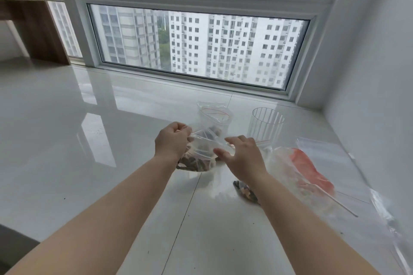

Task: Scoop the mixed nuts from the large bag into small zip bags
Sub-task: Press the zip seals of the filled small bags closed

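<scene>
— Near the middle of the glossy floor [89, 140], seen from the head camera, we hold a small zip bag [201, 151] with both hands. Our left hand [171, 140] is curled, its fingertips pinching the bag's top edge at the left.

— And our right hand [243, 158]?

— Its fingers are loosely spread, thumb and forefinger at the strip on the right side. We judge that we are pressing the seal closed along the top, but we cannot tell whether the strip is actually gripped.

— Where are the nuts [196, 164]?

— A dark heap sits in the bottom of this bag, which hangs upright so nothing spills while we work the top. More nuts show at the corner of the large bag [290, 169], lying flat to the right, partly under our right forearm. Something orange is inside it; we cannot tell what.

— Anything else?

— Just beyond our hands another small bag [214, 115] stands with its mouth open, probably waiting for the next portion. A clear ribbed cup [266, 124] stands to its right, within reach as a scoop, we suppose. Spare empty bags [330, 158] lie far right, beside the wall.
</scene>
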